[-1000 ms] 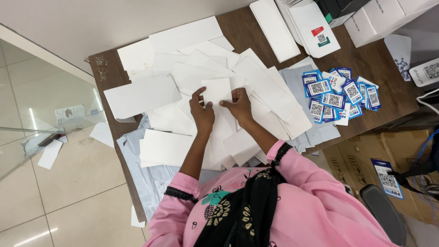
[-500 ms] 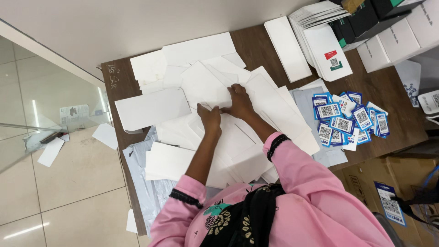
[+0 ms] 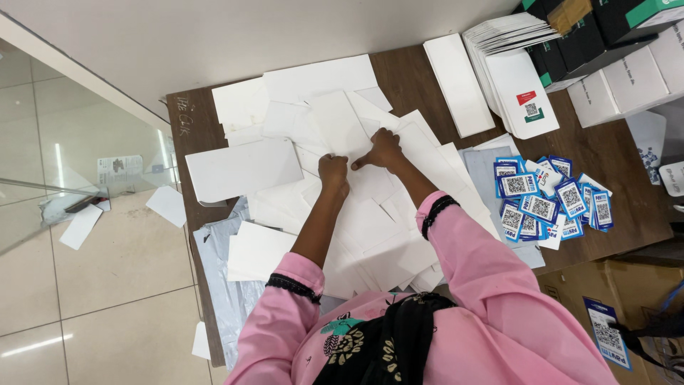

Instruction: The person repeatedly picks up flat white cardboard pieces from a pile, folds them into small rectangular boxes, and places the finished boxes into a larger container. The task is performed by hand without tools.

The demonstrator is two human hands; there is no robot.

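Note:
A heap of white paper sheets (image 3: 370,228) covers the brown table (image 3: 410,78). My left hand (image 3: 333,173) is closed, pinching the near edge of one tilted white sheet (image 3: 339,128) on top of the heap. My right hand (image 3: 383,150) lies beside it on the same sheet's right edge, fingers curled and one finger stretched toward the left hand. Both arms wear pink sleeves with black cuffs.
Several blue-and-white code stickers (image 3: 548,203) lie at the right on a grey sheet. A long white envelope (image 3: 458,85) and a fanned stack of white folders (image 3: 516,78) sit at the far right, by white and dark boxes (image 3: 620,78). Grey plastic bags (image 3: 221,278) hang off the left edge. Papers litter the floor (image 3: 167,205).
Both hands have reached farther across the heap and now work a larger tilted sheet instead of the small one nearer me. The view has shifted slightly.

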